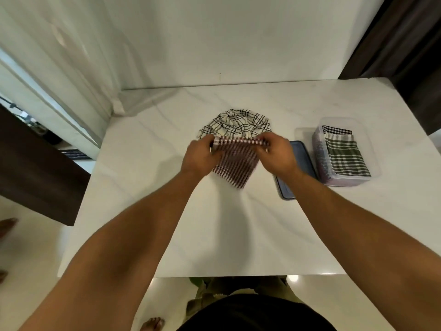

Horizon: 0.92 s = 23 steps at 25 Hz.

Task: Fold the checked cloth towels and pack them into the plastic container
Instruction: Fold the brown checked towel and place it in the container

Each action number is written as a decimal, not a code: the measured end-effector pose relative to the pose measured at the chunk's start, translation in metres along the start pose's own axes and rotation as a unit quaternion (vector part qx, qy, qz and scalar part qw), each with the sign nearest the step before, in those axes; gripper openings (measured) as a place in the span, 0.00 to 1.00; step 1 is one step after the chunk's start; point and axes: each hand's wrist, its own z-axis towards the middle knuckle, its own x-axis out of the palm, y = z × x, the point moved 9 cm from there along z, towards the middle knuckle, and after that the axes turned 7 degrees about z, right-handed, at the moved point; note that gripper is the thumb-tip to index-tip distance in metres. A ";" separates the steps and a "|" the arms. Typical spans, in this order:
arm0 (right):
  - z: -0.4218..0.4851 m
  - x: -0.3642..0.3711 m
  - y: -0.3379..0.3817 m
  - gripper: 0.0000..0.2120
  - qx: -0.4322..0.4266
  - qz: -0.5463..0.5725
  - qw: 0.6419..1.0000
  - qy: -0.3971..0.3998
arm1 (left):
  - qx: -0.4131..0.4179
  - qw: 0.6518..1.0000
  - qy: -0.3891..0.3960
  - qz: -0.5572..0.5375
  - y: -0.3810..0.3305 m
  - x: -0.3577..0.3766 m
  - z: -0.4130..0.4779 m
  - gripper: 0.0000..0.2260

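A dark red and white checked towel (pixel 236 163) hangs above the white marble table (pixel 214 230). My left hand (pixel 199 155) pinches its upper left corner and my right hand (pixel 278 152) pinches its upper right corner, stretching the top edge between them. Behind it a black and white checked towel (pixel 235 124) lies crumpled on the table. To the right stands the clear plastic container (pixel 372 163), holding a folded green checked towel (pixel 346 156) and a folded black checked one (pixel 336 130) behind it.
A blue container lid (pixel 303 158) lies flat between the red towel and the container, partly under my right wrist. A white wall runs along the table's far edge. A dark curtain hangs at the right, dark furniture stands at the left.
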 end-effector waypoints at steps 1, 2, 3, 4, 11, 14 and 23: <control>0.007 -0.009 0.014 0.06 -0.023 0.027 0.999 -0.028 | -0.006 0.999 -0.025 -0.028 -0.007 -0.010 0.007 0.07; 0.011 -0.017 0.024 0.07 -0.041 0.048 0.997 -0.052 | -0.003 0.998 -0.043 -0.047 -0.014 -0.017 0.010 0.07; 0.012 -0.022 0.030 0.08 -0.052 0.060 0.995 -0.066 | 0.007 0.997 -0.056 -0.053 -0.020 -0.021 0.010 0.07; 0.009 -0.023 0.031 0.07 -0.059 0.064 0.994 -0.069 | 0.020 0.997 -0.062 -0.050 -0.024 -0.023 0.007 0.07; -0.083 0.031 -0.043 0.06 -0.025 -0.021 0.991 0.130 | 0.077 0.970 0.220 0.070 0.015 0.075 -0.072 0.12; -0.131 0.063 -0.102 0.11 0.110 -0.011 0.964 0.240 | 0.062 0.920 0.361 0.138 0.032 0.120 -0.115 0.11; -0.138 0.062 -0.118 0.06 0.128 -0.033 0.967 0.218 | 0.016 0.941 0.335 0.046 0.031 0.123 -0.114 0.08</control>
